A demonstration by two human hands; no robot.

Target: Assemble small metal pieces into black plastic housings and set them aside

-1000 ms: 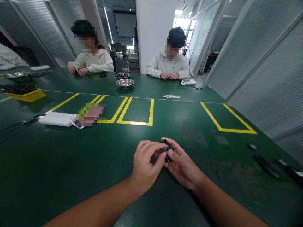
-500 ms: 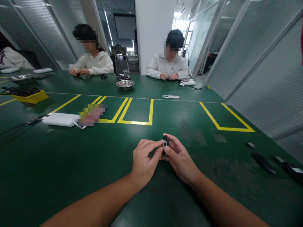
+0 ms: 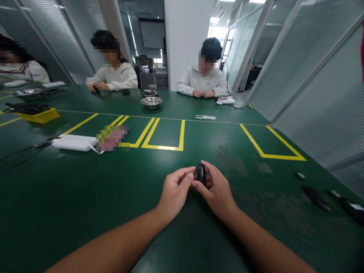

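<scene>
A small, glossy black oblong object (image 3: 201,173) stands on end just above the green table (image 3: 119,212). My right hand (image 3: 220,190) grips it between thumb and fingers from the right. On its left side, my left hand (image 3: 174,191) is closed in a pinch, thumb against fingers, with the tips close to the object. Whatever those left fingertips hold, if anything, is too small to make out. The object's exact kind does not show.
Far right lie a small black piece (image 3: 300,176), a black oblong item (image 3: 316,198) and a dark item with a white label (image 3: 348,204). At left are a white block (image 3: 74,143) with cables and a yellow tray (image 3: 42,115). Metal bowls (image 3: 151,102) and co-workers are across.
The object has been turned in my hands: a grey-and-black face showed earlier, now a smooth black one does. My left fingertips have drawn slightly to the left.
</scene>
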